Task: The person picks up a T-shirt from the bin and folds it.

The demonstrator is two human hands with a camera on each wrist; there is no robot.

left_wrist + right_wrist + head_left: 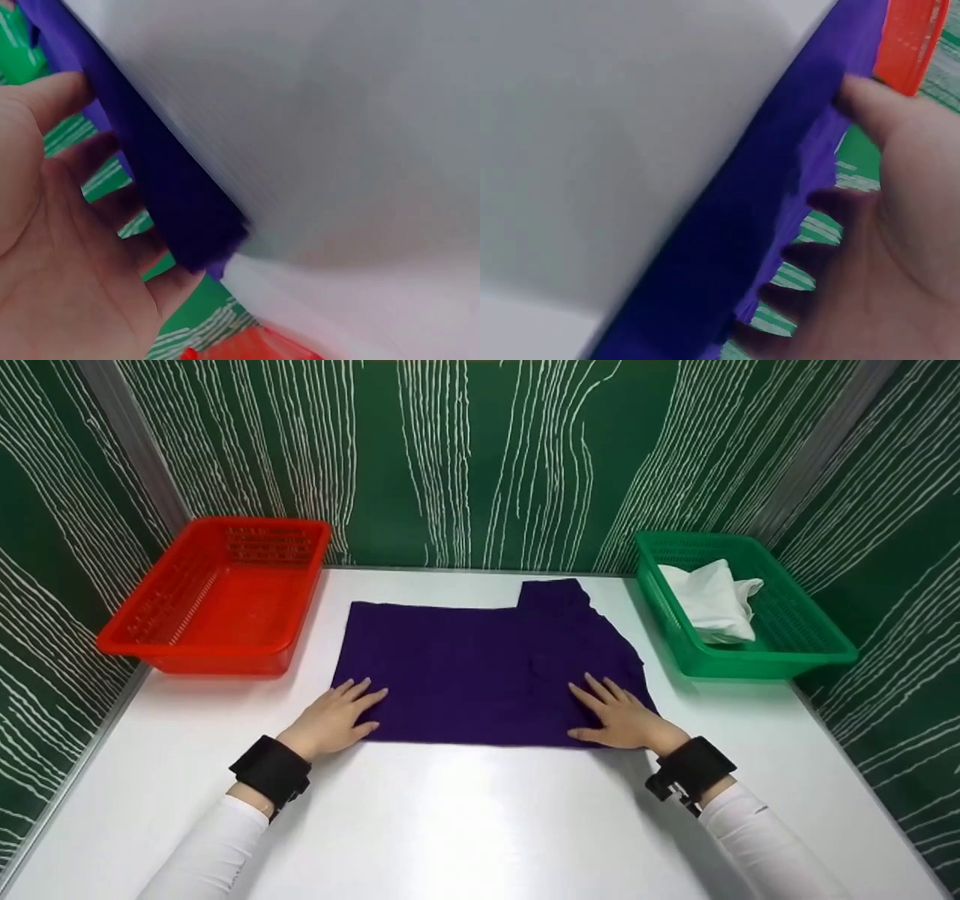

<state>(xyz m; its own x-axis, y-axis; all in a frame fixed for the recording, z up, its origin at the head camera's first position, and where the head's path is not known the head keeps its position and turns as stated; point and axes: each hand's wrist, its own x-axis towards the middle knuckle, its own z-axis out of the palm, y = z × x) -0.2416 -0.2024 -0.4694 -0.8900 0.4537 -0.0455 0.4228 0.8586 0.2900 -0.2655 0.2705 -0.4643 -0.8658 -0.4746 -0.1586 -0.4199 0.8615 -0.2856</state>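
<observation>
A dark purple garment, seemingly a folded shirt [465, 675], lies flat on the white table, with a short sleeve-like part sticking up at its far right. My left hand [337, 718] rests on its near left corner, fingers spread. On the near right part lies my right hand [619, 714], its fingers likewise spread and fairly straight. In the left wrist view the fingertips of the left hand [82, 217] touch the purple cloth [165, 180] near its edge. The right wrist view has the right hand [877, 232] with its thumb and fingertips on the same cloth [735, 202].
A red plastic basket [300, 615] stands at the back left of the table [465, 817]. At the back right is a green basket [750, 664] with a crumpled white cloth [709, 600] inside. Green walls with white streaks [465, 465] enclose the table's back and sides.
</observation>
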